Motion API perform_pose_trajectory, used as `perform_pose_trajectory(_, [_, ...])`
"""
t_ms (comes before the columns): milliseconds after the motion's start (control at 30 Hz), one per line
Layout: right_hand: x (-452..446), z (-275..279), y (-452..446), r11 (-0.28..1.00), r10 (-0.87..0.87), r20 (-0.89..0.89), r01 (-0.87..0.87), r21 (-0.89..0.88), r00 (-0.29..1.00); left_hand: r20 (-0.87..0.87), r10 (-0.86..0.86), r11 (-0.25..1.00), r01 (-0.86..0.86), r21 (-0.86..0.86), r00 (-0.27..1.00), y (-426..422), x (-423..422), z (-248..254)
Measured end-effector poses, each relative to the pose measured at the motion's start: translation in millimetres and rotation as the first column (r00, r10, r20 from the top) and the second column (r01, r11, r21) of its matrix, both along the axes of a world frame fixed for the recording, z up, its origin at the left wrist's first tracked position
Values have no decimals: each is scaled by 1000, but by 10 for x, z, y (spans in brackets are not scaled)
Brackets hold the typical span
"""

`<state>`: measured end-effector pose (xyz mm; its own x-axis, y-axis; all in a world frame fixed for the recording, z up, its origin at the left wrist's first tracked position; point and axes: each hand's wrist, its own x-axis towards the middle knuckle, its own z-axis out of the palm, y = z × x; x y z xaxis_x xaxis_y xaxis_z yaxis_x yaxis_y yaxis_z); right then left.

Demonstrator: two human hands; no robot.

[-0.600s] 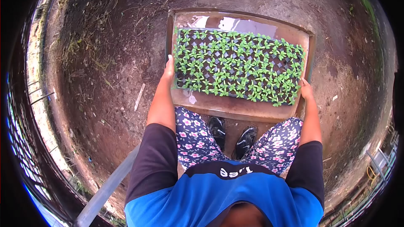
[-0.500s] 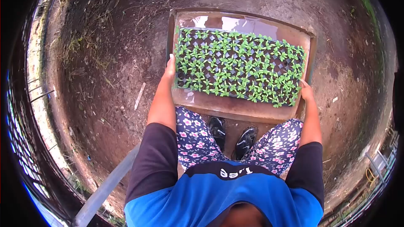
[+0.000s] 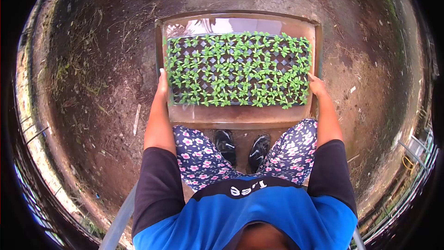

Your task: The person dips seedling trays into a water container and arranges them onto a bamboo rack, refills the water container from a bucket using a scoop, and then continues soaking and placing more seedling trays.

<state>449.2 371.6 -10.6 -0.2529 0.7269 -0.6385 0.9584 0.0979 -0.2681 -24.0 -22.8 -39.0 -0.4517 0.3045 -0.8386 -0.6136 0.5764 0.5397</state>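
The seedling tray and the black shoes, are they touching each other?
Apart: the head view shows the basin's near wall between the seedling tray and the black shoes.

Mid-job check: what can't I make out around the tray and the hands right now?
- Left hand, head view: most fingers hidden behind the hand itself, so its grip is unclear.
- Right hand, head view: fingertips too small to read against the leafy edge.
- Seedling tray, head view: underside hidden by its own top; contact with the basin floor can't be told.
- Grey pole, head view: cut off by the bottom edge.
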Motion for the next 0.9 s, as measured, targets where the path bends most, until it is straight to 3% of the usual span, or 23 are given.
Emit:
perform_pose_trajectory(67, [17,-15,-6,1000,4,13,-4,-17,1000,-98,-38,996,30,-79,994,83,51,7])
perform_pose_trajectory(100, [-3,34,1,999,7,39,-6,-33,999,-134,-28,991,10,-131,991,228,181,344])
perform_pose_trajectory(200, [172,-351,89,999,-16,11,17,-27,1000,-97,-70,990,58,-127,993,276,221,502])
perform_pose_trajectory(267, [193,-376,104,995,-83,-132,74,-72,988,-89,61,986,-74,-150,994,403,329,759])
perform_pose_trajectory(300, [170,-380,84,990,-117,-202,98,-100,972,-128,54,981,-76,-176,990,339,271,653])
perform_pose_trajectory(333, [-39,-8,-26,895,-410,-220,344,-285,885,-168,47,976,-81,-203,985,206,145,464])
perform_pose_trajectory(433, [-1,-62,31,807,-587,-246,534,-251,771,-268,29,971,-91,-222,963,156,62,388])
perform_pose_trajectory(467, [40,-68,84,843,-517,-265,429,-324,814,-260,-28,971,-36,-236,965,192,78,448])
perform_pose_trajectory(567, [-10,-152,92,905,-418,-327,357,-233,847,-355,-108,977,33,-211,929,386,153,701])
perform_pose_trajectory(667, [-226,166,17,923,-351,-356,256,-288,866,-439,-246,968,194,-160,864,346,40,546])
perform_pose_trajectory(700, [-287,264,-48,915,-379,-406,271,-298,832,-385,-180,983,156,-94,905,449,130,744])
perform_pose_trajectory(833, [-513,807,-221,890,-452,-552,311,-333,701,-482,-110,987,154,53,869,619,369,1047])
perform_pose_trajectory(900, [-652,1294,-375,880,-474,-619,312,-358,627,-520,-196,976,214,-26,831,721,528,1615])
